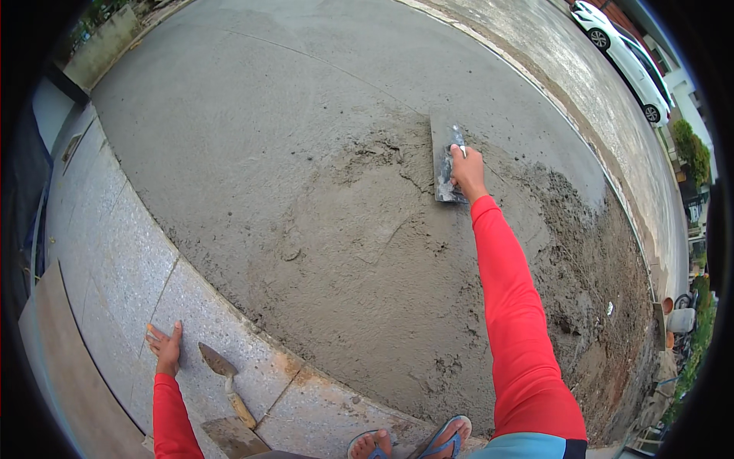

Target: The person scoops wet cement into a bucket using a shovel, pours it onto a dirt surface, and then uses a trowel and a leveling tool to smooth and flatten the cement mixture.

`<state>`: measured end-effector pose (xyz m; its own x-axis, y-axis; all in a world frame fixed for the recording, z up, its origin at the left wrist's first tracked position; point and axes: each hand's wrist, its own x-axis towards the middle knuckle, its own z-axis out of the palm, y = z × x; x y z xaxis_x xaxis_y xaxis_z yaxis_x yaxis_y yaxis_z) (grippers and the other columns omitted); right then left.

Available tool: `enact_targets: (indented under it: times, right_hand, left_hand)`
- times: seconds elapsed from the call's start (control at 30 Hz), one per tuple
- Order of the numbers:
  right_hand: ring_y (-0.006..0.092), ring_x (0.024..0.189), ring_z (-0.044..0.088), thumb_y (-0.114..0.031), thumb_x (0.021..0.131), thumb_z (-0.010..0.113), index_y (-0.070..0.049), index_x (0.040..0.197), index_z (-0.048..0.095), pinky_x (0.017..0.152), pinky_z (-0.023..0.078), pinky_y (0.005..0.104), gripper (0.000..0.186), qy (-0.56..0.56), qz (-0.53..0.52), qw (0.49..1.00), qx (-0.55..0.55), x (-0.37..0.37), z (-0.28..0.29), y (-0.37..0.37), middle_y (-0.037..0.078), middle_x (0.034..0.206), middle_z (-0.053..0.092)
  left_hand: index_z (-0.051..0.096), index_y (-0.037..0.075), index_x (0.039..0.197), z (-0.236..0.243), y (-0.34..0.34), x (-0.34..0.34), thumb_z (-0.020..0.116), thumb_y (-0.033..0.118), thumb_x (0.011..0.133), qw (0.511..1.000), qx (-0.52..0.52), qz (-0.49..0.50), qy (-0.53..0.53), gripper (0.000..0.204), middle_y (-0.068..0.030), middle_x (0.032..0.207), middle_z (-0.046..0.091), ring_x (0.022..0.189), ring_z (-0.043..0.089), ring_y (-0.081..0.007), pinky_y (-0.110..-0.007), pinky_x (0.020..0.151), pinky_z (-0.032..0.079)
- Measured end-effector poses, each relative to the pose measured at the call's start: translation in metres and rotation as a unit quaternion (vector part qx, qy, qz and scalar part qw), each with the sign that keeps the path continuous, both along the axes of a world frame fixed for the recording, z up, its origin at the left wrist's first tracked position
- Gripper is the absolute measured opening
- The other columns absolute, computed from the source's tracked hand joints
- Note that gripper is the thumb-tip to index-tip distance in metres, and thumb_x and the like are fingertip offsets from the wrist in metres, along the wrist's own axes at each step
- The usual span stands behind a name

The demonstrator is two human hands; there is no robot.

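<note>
My right hand is closed round the handle of a flat rectangular plastering trowel. The trowel's blade lies on the wet grey concrete, whose surface is smoother at the far side and rough and lumpy around the blade. At the left, my left hand rests on the speckled tile ledge with its fingers spread, holding nothing. Beside that hand lies a pointed trowel with a wooden handle, its tip toward the hand.
My feet in blue flip-flops stand at the ledge's near edge. Rough dirt borders the concrete on the right. Beyond a thin curb runs a road with a parked white car. A brown board lies at the far left.
</note>
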<state>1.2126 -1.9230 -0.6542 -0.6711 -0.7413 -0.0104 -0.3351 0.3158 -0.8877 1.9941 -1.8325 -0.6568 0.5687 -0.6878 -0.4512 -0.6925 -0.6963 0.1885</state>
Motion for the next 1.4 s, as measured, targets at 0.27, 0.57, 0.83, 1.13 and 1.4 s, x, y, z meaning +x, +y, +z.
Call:
enact_targets:
  times: [0.27,0.57,0.83,1.13,1.4]
  right_hand:
    - [0.0181,0.034,0.048,-0.027,0.09,0.056,0.003,0.071,0.051,0.035,0.038,0.0329,0.035,-0.085,0.171,0.979,0.077,0.07,-0.002,0.02,0.007,0.05,0.049]
    - [0.0178,0.036,0.049,-0.027,0.09,0.055,0.003,0.073,0.054,0.035,0.039,0.0338,0.034,-0.022,-0.018,0.998,0.047,0.034,-0.026,0.019,0.007,0.051,0.049]
    - [0.0129,0.036,0.044,-0.028,0.092,0.055,-0.002,0.071,0.049,0.035,0.035,0.0303,0.034,-0.091,-0.036,0.995,0.014,-0.005,-0.016,0.026,0.002,0.054,0.047]
    - [0.0289,0.04,0.056,-0.037,0.09,0.056,0.009,0.082,0.056,0.042,0.045,0.0391,0.046,0.074,0.018,0.995,0.066,0.02,0.01,-0.002,0.02,0.062,0.059]
    - [0.0309,0.045,0.06,-0.041,0.091,0.053,0.008,0.086,0.056,0.047,0.046,0.0426,0.049,0.291,0.323,0.9,-0.027,0.12,-0.008,0.012,0.022,0.067,0.06]
  left_hand:
    - [-0.014,0.016,0.148,0.004,0.007,0.016,0.055,0.074,0.074,1.0,0.0,0.007,-0.01,0.117,-0.0197,0.151,-0.022,0.139,-0.018,-0.042,-0.056,0.111,0.001]
    - [-0.013,0.016,0.148,0.004,0.004,0.01,0.055,0.075,0.074,1.0,0.002,0.002,-0.001,0.117,-0.0206,0.151,-0.021,0.139,-0.018,-0.0425,-0.056,0.111,0.002]
    - [-0.013,0.015,0.148,-0.001,-0.005,-0.008,0.055,0.074,0.074,1.0,0.0,-0.007,0.009,0.117,-0.0209,0.151,-0.021,0.139,-0.018,-0.0429,-0.056,0.111,0.002]
    - [-0.013,0.014,0.148,0.0,-0.003,-0.004,0.056,0.074,0.073,1.0,-0.004,-0.006,-0.004,0.118,-0.0226,0.151,-0.021,0.138,-0.017,-0.0444,-0.056,0.111,0.003]
    - [-0.013,0.011,0.147,0.009,0.004,0.002,0.055,0.077,0.071,1.0,0.009,-0.004,-0.01,0.122,-0.0238,0.15,-0.02,0.138,-0.016,-0.0455,-0.056,0.111,0.002]
